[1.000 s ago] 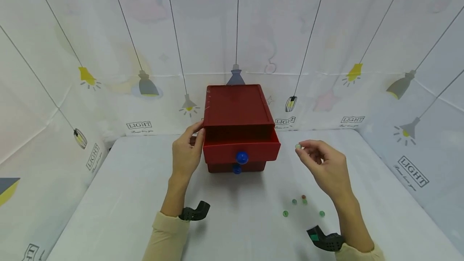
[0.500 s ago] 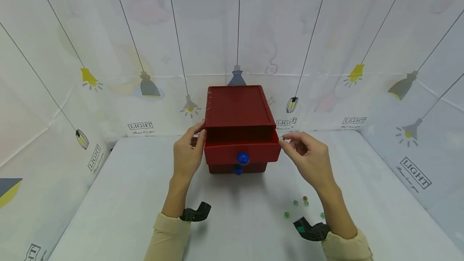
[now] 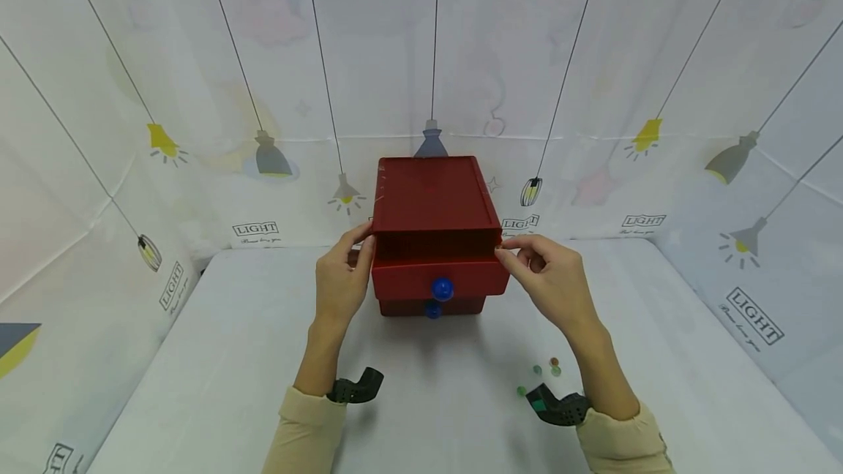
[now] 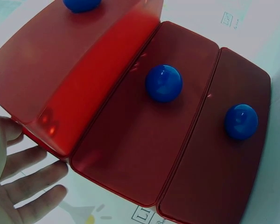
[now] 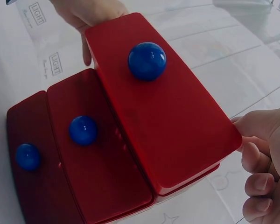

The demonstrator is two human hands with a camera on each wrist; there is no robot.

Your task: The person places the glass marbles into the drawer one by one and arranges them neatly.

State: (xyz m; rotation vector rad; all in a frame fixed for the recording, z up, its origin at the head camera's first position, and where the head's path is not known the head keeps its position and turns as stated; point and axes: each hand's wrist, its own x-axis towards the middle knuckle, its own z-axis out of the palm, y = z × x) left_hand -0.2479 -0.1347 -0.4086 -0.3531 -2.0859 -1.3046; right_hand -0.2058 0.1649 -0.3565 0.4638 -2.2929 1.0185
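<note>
A red cabinet (image 3: 435, 192) with round blue knobs (image 4: 164, 83) has its top drawer (image 5: 172, 107) pulled partway out; the two drawers below are closed. At the cabinet's left side, my left hand (image 3: 341, 280) rests its thumb and fingertips by the drawer's edge, the other fingers (image 4: 35, 182) spread. My right hand (image 3: 549, 280) reaches over the drawer's right rim, thumb and index fingertips close together. The marble they pinch is hidden now, and in the right wrist view the drawer's corner covers the thumb tip.
On the white table (image 3: 263, 357), several small marbles lie to the right, among them a green marble (image 3: 556, 371) and a reddish marble (image 3: 554, 361). My right wrist's black camera mount (image 3: 558, 408) overlaps that area. A curtain (image 3: 296, 93) printed with lamps hangs behind the cabinet.
My right hand has moved left with a pale green marble, from beside the cabinet to the top drawer's right rim. My left hand has stayed at the cabinet's left side.
</note>
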